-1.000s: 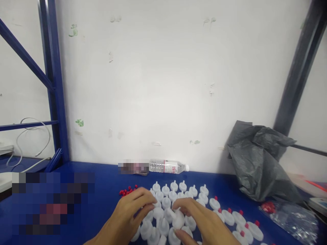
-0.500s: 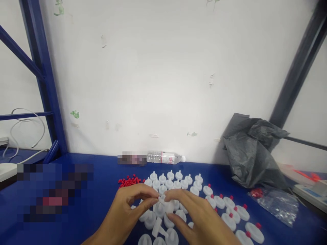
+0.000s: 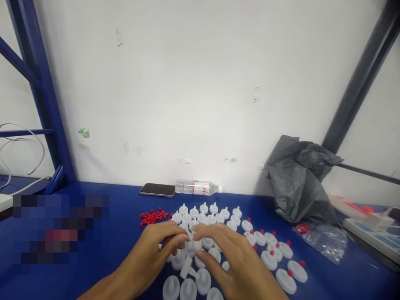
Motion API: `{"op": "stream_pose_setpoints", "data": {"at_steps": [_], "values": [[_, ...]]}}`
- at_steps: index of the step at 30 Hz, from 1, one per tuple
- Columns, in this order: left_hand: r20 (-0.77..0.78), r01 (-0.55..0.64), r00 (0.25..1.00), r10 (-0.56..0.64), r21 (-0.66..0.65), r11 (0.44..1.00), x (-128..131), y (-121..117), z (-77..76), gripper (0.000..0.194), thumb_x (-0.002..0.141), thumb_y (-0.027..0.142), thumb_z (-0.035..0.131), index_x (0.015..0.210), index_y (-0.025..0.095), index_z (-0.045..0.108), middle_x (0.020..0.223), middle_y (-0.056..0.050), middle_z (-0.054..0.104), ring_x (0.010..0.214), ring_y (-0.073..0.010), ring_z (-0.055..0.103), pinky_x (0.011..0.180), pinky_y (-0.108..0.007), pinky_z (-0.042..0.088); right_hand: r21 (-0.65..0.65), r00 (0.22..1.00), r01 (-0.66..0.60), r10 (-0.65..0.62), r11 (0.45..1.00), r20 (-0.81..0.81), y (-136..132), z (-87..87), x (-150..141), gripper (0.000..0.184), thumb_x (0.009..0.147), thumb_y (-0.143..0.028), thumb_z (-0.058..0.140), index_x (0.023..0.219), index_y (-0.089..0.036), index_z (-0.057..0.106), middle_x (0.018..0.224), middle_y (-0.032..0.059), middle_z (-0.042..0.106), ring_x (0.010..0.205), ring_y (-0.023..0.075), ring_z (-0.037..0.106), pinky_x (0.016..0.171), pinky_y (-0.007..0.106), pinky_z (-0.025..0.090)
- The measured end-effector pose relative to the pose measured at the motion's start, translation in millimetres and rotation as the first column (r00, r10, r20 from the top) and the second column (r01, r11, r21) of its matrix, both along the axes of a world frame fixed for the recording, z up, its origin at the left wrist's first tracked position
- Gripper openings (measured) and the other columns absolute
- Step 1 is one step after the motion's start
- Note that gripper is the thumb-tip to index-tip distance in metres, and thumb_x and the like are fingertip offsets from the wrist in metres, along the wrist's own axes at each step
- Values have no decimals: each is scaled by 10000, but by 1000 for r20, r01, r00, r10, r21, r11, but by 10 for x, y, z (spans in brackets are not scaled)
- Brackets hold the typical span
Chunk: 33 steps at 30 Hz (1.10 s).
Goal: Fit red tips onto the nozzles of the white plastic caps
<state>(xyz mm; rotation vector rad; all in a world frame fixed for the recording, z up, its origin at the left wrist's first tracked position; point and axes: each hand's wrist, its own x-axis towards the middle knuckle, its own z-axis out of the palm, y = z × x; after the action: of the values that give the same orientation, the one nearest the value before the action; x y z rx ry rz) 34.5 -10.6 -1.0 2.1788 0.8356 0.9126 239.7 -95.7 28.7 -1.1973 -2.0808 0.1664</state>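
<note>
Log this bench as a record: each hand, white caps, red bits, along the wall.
Right hand: fingers around a white cap
Left hand: fingertips near right hand's; anything pinched is hidden
White caps: many on the blue table; several at right red-tipped
Red bits: loose pile left of the caps
Along the wall: phone, bottle on its side, gray bag

Left hand (image 3: 161,241), right hand (image 3: 233,252) nearly meeting; fingers (image 3: 212,232) bent inward.

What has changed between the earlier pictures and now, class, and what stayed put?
The left hand and right hand have drawn closer together, meeting at a white piece held by the right; whether the left grips it too is unclear. The camera view has shifted. The bottle and grey bag stayed in place.
</note>
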Motion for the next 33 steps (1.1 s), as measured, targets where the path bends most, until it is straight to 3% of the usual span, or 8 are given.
{"op": "stream_pose_setpoints", "data": {"at_steps": [6,10,16,20,23,28,33], "values": [[-19,81,997,-80,60,995,-47,-30,34,378,1027,356,419,758,164,602,722,-4,575,672,-112,531,634,-211,396,20,998,44,-43,999,-48,14,-111,-49,370,940,-176,546,1281,-312,494,1218,7,675,1072,172,687,904,260,557],[-4,115,993,-115,73,991,-69,-5,-20,363,1032,347,396,787,168,597,722,-3,564,657,-116,504,612,-219,380,47,999,0,2,999,-43,30,-134,-67,396,933,-113,492,1283,-297,471,1220,17,660,1086,161,678,924,246,550],[-36,64,998,-61,110,992,-28,-22,-20,383,1027,370,404,782,172,622,705,8,562,634,-110,488,579,-212,364,28,999,-51,50,998,14,29,-96,-93,344,927,-35,409,1178,-255,489,1244,52,644,1186,178,618,974,294,535],[-137,66,990,-25,307,950,-56,-3,28,346,1037,304,368,891,189,660,770,-6,617,682,-119,546,631,-216,399,-15,997,66,-65,998,36,25,-63,-13,419,958,-138,497,1337,-310,446,1284,24,634,1177,178,627,985,321,533],[-200,24,976,90,503,864,-157,122,34,320,1026,260,353,1014,205,669,849,-28,643,750,-139,585,676,-233,417,4,977,196,-195,981,81,70,-36,181,390,958,-151,483,1321,-292,512,1269,45,623,1126,191,650,949,335,549],[-305,-166,866,396,571,804,-361,456,11,291,993,272,396,972,209,680,915,-47,653,853,-187,609,696,-266,441,0,922,362,-358,932,151,173,-69,576,215,948,-175,472,1035,-245,655,1090,50,668,881,191,696,820,337,564],[-397,-182,818,416,508,842,-472,628,-28,285,985,281,404,969,228,683,990,-48,646,929,-203,598,697,-279,437,17,876,432,-424,902,231,202,-147,694,180,928,-190,532,978,-246,695,1036,61,690,915,234,662,818,377,524]]}}
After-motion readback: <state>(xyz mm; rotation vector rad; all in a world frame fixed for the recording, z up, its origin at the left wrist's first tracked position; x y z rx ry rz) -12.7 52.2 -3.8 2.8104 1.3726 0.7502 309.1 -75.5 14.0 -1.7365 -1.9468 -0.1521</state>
